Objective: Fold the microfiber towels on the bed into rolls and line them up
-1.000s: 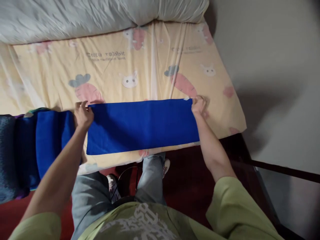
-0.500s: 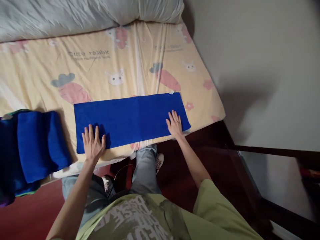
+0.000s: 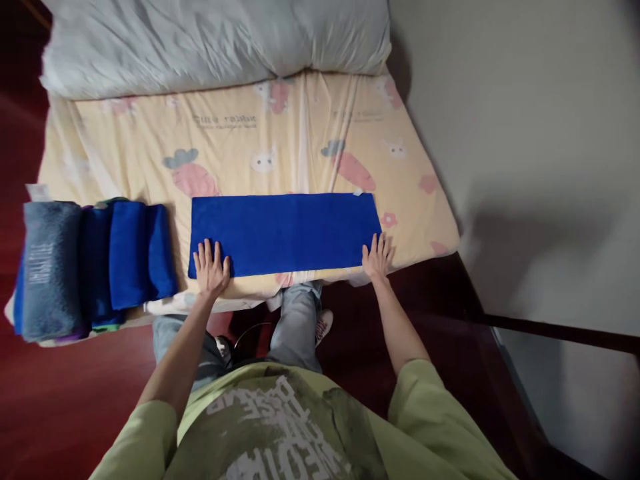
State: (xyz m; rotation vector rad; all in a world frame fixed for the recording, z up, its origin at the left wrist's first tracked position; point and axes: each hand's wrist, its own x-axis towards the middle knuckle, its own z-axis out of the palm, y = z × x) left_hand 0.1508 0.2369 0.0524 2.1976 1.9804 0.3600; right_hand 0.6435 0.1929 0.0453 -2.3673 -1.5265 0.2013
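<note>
A long blue cloth (image 3: pixel 285 230) lies flat across the bed near its front edge, with a small white tag at its far right corner. My left hand (image 3: pixel 211 269) rests on the cloth's near left corner, fingers spread. At the cloth's right end, my right hand (image 3: pixel 377 257) lies with fingers apart, partly over the cloth's edge and partly on the sheet. Neither hand grips anything.
Folded cloths (image 3: pixel 129 253) in blue and a grey-blue fluffy one (image 3: pixel 53 267) stand in a row at the bed's left. A grey quilt (image 3: pixel 215 43) lies along the far side of the patterned sheet (image 3: pixel 310 147). A wall (image 3: pixel 525 133) is at the right.
The view has shifted, showing more of the bed's left side. My right hand has slid outward to the cloth's right edge. My left hand stays at the near left corner.
</note>
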